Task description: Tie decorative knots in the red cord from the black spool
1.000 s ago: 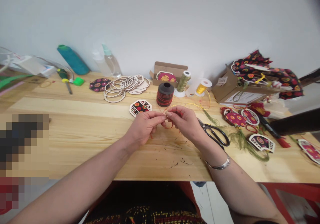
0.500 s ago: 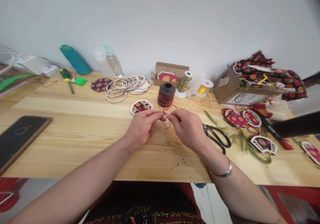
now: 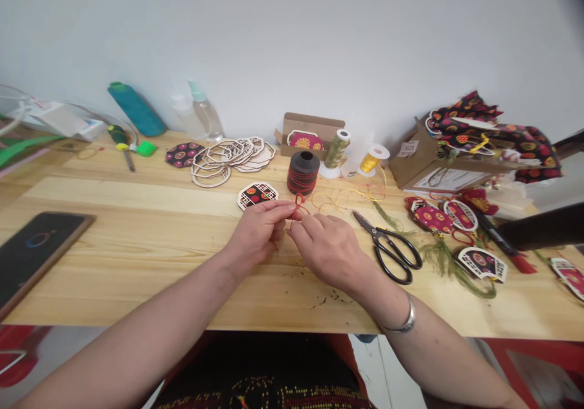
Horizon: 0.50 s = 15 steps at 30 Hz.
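My left hand (image 3: 261,229) is closed, thumb and forefinger pinching a thin red cord (image 3: 298,201) that loops up between the two hands. My right hand (image 3: 325,243) is closed on the same cord, its fingertips just right of and below the left ones. The exact crossing of the strands is hidden by the fingers. Right behind the hands stands a dark spool (image 3: 303,174) wound with red cord. An octagonal ornament (image 3: 258,196) with patterned cloth in a pale frame lies beyond my left hand. Black-handled scissors (image 3: 387,244) lie beside my right hand.
Pale cut-out frames (image 3: 232,160) are piled at the back. A green thread spool (image 3: 338,149) and a yellow one (image 3: 373,159) stand near a cardboard box (image 3: 410,159). Finished-looking ornaments with tassels (image 3: 481,265) lie at right, a phone (image 3: 41,251) at left.
My right hand has moved left and slightly down, closer to my left hand, uncovering the scissors' blades. The left hand has barely shifted. The red cord's loop has changed shape.
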### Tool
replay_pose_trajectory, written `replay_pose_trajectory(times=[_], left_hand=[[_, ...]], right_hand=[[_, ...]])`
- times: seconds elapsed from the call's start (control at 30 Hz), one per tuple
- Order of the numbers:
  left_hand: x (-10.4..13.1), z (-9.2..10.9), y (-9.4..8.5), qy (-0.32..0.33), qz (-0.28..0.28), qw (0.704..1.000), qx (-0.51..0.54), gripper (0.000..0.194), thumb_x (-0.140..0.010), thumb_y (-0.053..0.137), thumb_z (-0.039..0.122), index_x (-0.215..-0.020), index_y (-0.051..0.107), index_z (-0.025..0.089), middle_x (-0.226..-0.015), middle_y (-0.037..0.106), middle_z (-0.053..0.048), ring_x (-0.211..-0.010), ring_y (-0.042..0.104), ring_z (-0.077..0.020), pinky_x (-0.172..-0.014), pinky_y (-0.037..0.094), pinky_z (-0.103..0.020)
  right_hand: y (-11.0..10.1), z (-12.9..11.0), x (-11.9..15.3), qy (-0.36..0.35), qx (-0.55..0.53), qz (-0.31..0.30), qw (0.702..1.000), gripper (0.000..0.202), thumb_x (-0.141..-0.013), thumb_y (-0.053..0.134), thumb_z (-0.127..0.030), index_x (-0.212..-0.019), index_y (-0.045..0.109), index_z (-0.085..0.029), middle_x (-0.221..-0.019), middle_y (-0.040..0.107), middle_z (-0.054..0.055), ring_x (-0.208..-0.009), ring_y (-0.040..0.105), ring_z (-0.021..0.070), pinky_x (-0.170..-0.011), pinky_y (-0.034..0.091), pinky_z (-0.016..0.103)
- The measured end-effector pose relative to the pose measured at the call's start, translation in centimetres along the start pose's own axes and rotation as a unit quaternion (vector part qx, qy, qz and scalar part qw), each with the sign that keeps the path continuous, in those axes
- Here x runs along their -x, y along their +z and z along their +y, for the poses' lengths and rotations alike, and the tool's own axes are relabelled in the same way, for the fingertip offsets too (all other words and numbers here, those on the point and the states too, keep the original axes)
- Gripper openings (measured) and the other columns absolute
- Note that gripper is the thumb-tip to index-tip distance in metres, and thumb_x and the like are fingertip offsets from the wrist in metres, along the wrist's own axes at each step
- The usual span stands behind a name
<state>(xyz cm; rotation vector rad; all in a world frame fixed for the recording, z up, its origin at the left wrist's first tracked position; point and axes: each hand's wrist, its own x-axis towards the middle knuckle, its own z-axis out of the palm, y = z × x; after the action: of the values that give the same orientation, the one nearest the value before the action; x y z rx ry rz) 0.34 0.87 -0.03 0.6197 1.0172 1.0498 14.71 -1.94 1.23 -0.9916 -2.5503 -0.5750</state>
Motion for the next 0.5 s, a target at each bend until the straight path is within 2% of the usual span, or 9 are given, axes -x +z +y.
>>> replay_pose_trajectory(times=[0.1, 0.2, 0.27, 0.33, 0.4, 0.5], left_hand=[[0.0, 0.1, -0.1, -0.023, -0.025, 0.999, 0.025, 0.013, -0.061, 0.074, 0.019, -0.064, 0.063, 0.012, -0.046, 0.050, 0.005, -0.035, 0.026, 0.0007, -0.035, 0.012, -0.016], [0.0, 0.3, -0.1, -0.036, -0.021, 0.999, 0.033, 0.016, -0.062, 0.073, 0.019, -0.060, 0.059, 0.012, -0.049, 0.051, 0.005, -0.034, 0.025, 0.0014, -0.034, 0.012, -0.016], [0.0, 0.3, 0.0, -0.034, -0.010, 0.999, 0.026, 0.018, -0.062, 0.073, 0.020, -0.059, 0.057, 0.012, -0.050, 0.050, 0.005, -0.034, 0.026, 0.0012, -0.034, 0.013, -0.015], [0.1, 0.3, 0.1, -0.031, -0.003, 0.999, 0.015, 0.018, -0.061, 0.073, 0.021, -0.060, 0.057, 0.013, -0.049, 0.049, 0.006, -0.035, 0.030, 0.0002, -0.033, 0.014, -0.015], [0.1, 0.3, 0.2, -0.028, 0.004, 1.000, 0.008, 0.016, -0.060, 0.073, 0.020, -0.062, 0.059, 0.014, -0.049, 0.047, 0.006, -0.035, 0.033, -0.0012, -0.032, 0.016, -0.016], [0.2, 0.2, 0.3, -0.019, 0.010, 1.000, -0.001, 0.016, -0.058, 0.075, 0.021, -0.065, 0.063, 0.013, -0.045, 0.040, 0.008, -0.036, 0.033, -0.0020, -0.032, 0.015, -0.015]], right_hand=[[-0.1, 0.0, -0.2, -0.024, -0.001, -0.009, 1.000, 0.028, -0.089, 0.033, -0.005, -0.078, 0.057, -0.013, -0.068, 0.057, 0.006, -0.061, 0.048, 0.0157, -0.053, 0.033, 0.031], [0.0, 0.2, -0.2, -0.033, -0.050, -0.034, 0.998, 0.031, -0.089, 0.032, -0.004, -0.076, 0.058, -0.013, -0.067, 0.056, 0.006, -0.060, 0.047, 0.0147, -0.053, 0.034, 0.030], [-0.1, 0.4, -0.1, -0.040, -0.120, -0.046, 0.991, 0.030, -0.091, 0.035, -0.013, -0.073, 0.059, -0.014, -0.067, 0.056, 0.005, -0.060, 0.046, 0.0137, -0.053, 0.034, 0.029], [-0.2, 0.8, -0.1, -0.025, -0.226, -0.043, 0.973, 0.032, -0.092, 0.041, -0.028, -0.070, 0.060, -0.016, -0.068, 0.056, 0.004, -0.060, 0.047, 0.0126, -0.054, 0.035, 0.027], [-0.4, 1.2, -0.1, 0.040, -0.324, -0.019, 0.945, 0.035, -0.091, 0.044, -0.037, -0.067, 0.061, -0.017, -0.070, 0.057, 0.004, -0.061, 0.049, 0.0114, -0.056, 0.037, 0.026], [-0.2, 1.9, -0.2, 0.200, -0.372, 0.047, 0.905, 0.032, -0.090, 0.048, -0.031, -0.064, 0.061, -0.017, -0.069, 0.057, 0.003, -0.061, 0.049, 0.0106, -0.058, 0.039, 0.025]])
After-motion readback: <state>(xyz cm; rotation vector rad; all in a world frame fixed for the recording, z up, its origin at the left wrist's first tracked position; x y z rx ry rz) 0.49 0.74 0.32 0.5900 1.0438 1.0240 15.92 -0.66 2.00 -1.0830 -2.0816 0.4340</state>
